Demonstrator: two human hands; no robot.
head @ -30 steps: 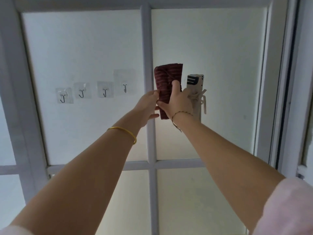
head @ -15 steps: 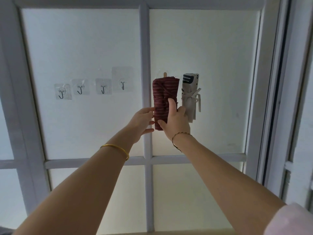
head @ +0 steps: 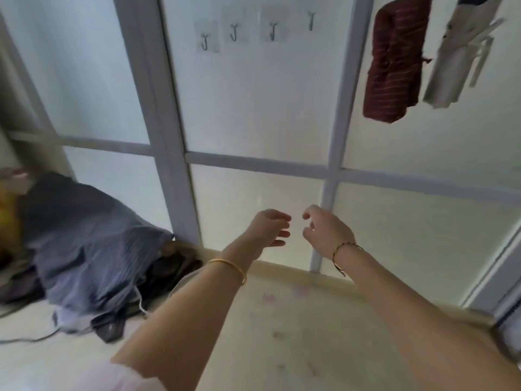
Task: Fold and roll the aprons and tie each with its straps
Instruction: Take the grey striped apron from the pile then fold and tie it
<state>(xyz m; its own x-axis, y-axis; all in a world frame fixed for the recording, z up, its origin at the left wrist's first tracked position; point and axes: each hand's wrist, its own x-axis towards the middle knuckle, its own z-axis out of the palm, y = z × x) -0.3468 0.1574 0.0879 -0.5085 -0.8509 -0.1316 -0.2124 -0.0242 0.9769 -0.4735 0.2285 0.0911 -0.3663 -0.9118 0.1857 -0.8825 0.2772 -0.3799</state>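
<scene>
A rolled dark red striped apron (head: 393, 60) hangs on the frosted glass panel at the upper right. Beside it on the right hangs a rolled white apron (head: 462, 52), tied with its white straps. My left hand (head: 267, 228) and my right hand (head: 325, 230) are held low in front of the panel, well below both rolls. Each hand has loosely curled fingers and holds nothing. A pile of unrolled aprons, the top one blue-grey striped (head: 87, 241), lies on the table at the left.
Several empty stick-on hooks (head: 253, 31) sit on the panel left of the hung rolls. The pale table (head: 282, 334) runs along the panel's white frame (head: 174, 148). A yellow cloth (head: 8, 218) shows at the far left edge.
Both hands let go of the red roll and dropped away from it. The roll now hangs on its own. My view swung down and left, bringing the table and the apron pile into sight.
</scene>
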